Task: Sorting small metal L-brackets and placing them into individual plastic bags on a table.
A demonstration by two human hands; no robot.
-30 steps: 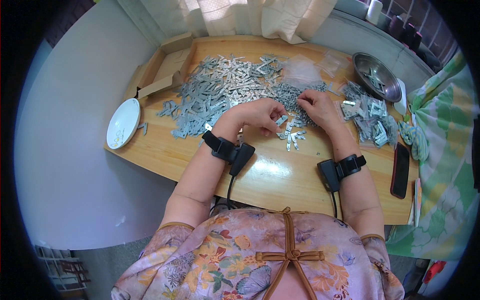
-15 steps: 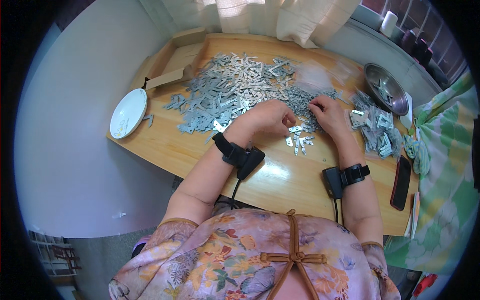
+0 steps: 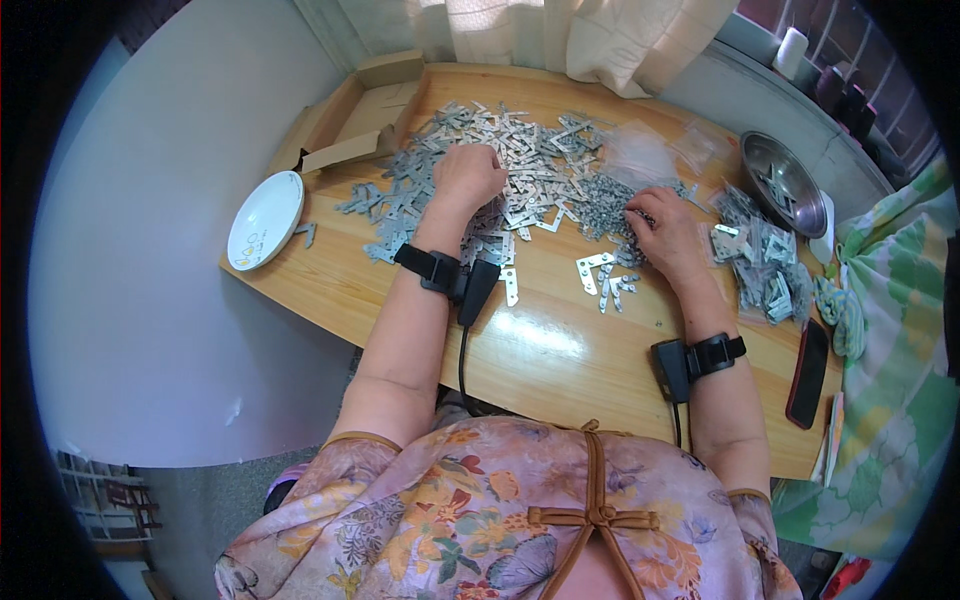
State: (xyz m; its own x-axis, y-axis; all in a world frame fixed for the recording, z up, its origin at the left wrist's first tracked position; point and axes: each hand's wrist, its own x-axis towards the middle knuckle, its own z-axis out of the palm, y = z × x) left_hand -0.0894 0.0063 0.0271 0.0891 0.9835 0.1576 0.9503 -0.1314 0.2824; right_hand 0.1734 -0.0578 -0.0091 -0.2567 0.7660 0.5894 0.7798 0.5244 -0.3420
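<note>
My left hand (image 3: 467,178) is over the heap of flat L-shaped metal corner brackets (image 3: 530,180), its fingers curled down among them. The fingertips are hidden, so what they grip cannot be seen. At the right edge of a pile of small metal screws (image 3: 605,205), my right hand (image 3: 665,238) has its fingers bent toward the thumb. Small dark bits show by those fingertips, too small to make out. Just left of that wrist lies a small group of brackets (image 3: 604,280), some overlapping, on the wooden table (image 3: 540,340).
Clear plastic bags (image 3: 640,152) lie behind the screws. Filled bags of brackets (image 3: 765,265) and a steel bowl (image 3: 780,185) with brackets stand at right, a phone (image 3: 807,375) nearer. At left are a white plate (image 3: 265,222) and an open cardboard box (image 3: 365,115).
My left hand has moved left and away from me, from the small bracket group onto the heap. A larger bracket now lies in that group. My right hand stays by the screws.
</note>
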